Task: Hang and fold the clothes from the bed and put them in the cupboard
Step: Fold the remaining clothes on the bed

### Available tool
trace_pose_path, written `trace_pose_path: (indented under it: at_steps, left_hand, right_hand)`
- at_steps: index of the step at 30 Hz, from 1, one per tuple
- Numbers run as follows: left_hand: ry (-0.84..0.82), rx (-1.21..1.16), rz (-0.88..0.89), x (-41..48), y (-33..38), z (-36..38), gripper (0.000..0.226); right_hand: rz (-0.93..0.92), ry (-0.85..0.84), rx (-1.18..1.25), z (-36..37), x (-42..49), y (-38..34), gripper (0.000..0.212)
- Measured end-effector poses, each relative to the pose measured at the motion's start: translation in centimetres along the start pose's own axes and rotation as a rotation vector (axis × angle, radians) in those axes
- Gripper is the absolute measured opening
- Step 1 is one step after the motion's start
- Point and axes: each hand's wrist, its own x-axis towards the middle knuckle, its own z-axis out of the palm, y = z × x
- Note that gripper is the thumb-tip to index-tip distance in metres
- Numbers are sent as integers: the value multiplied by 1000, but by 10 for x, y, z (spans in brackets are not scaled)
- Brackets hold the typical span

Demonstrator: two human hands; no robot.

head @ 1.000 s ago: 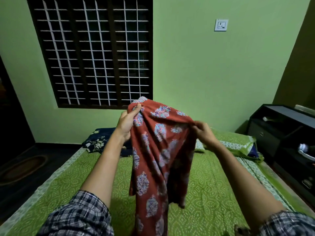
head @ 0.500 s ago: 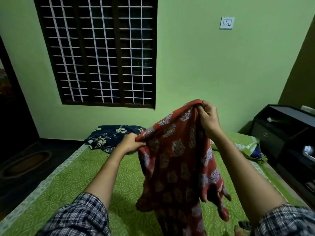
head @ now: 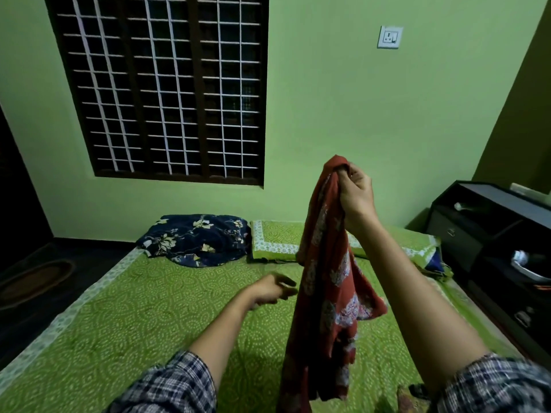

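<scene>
Above the bed [head: 149, 308], the right hand [head: 356, 190] pinches the garment [head: 328, 278]; the empty, slack left hand [head: 272, 289] should grasp its edge.

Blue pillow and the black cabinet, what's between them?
Head view: a green pillow lies between them, partly hidden by the red garment in the right hand.

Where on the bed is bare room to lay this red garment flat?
Free: the green dotted bedsheet left of the left hand, below the navy floral pillow. Crowded: the head end, where a green pillow lies beside it, and the right strip under the red floral garment the right hand holds.
</scene>
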Motion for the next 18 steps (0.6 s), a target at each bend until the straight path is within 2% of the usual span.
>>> trace_pose_path:
  at_steps: [5, 10, 14, 18]
  left_hand:
    - [-1, 65, 158, 0, 6, 28, 29]
    - [-18, -35, 143, 1, 9, 19, 32]
    - [112, -301, 95, 0, 2, -6, 25]
    - [79, -666, 136, -8, 0, -36, 18]
  right_hand:
    - [54, -32, 118, 0, -5, -4, 25]
    - [61, -7, 175, -12, -7, -9, 26]
    - [76, 75, 205, -34, -3, -9, 26]
    - [110, 154, 272, -47, 3, -2, 27]
